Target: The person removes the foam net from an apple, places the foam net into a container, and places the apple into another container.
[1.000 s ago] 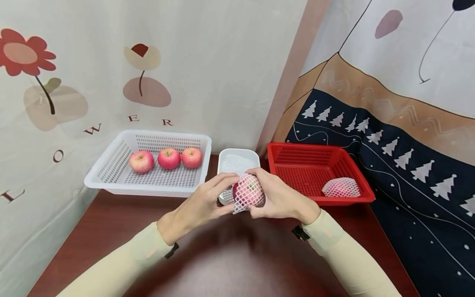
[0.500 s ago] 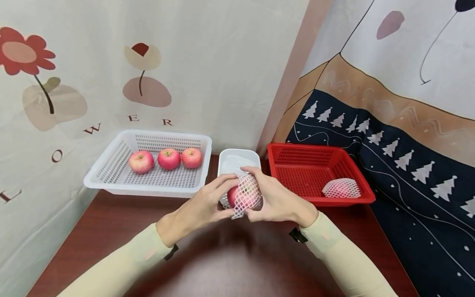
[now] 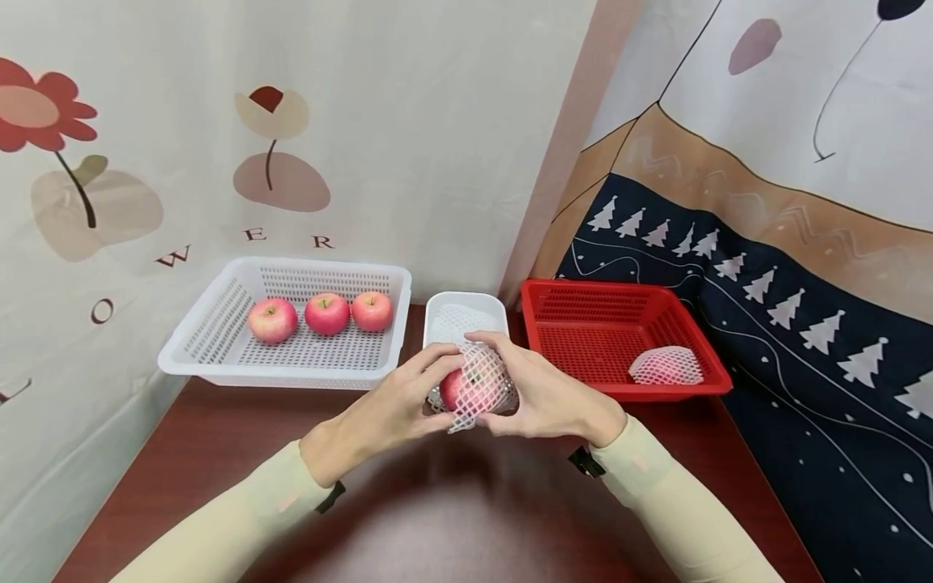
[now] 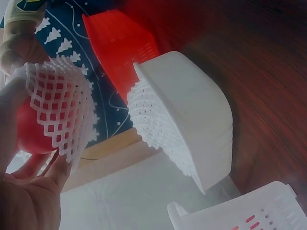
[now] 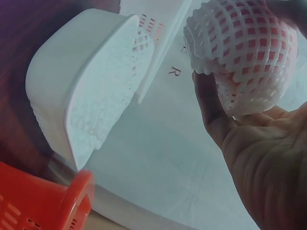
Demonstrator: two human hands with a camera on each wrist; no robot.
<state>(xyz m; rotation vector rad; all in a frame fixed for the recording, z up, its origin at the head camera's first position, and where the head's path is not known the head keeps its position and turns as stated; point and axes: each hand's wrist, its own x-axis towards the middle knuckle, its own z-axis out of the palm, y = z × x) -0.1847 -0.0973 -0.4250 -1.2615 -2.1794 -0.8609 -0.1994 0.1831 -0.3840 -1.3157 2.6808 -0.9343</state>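
Observation:
Between both hands is a red apple [image 3: 449, 389] partly inside a white foam net sleeve [image 3: 482, 380]. The left hand [image 3: 394, 406] holds the apple and the sleeve's loose edge from the left, fingers above and thumb below. From the right, the right hand [image 3: 548, 395] grips the sleeved side, its fingers and thumb curled around it. In the left wrist view, bare red skin [image 4: 34, 132] shows beside the mesh. The right wrist view shows netting [image 5: 249, 62] over most of the fruit. Just behind the hands stands a small white tub [image 3: 503, 312] with more foam nets [image 3: 459, 319].
At the left, a white slotted basket [image 3: 197, 352] contains three bare apples [image 3: 327, 314]. On the right, a red basket [image 3: 583, 293] holds one netted apple [image 3: 666, 367]. A patterned curtain [image 3: 437, 146] hangs behind the dark wooden table [image 3: 219, 437].
The apple and both hands have shifted slightly left and down. The sleeve's loose edge has moved with them, and the apple has turned a little. Baskets and tub stay put.

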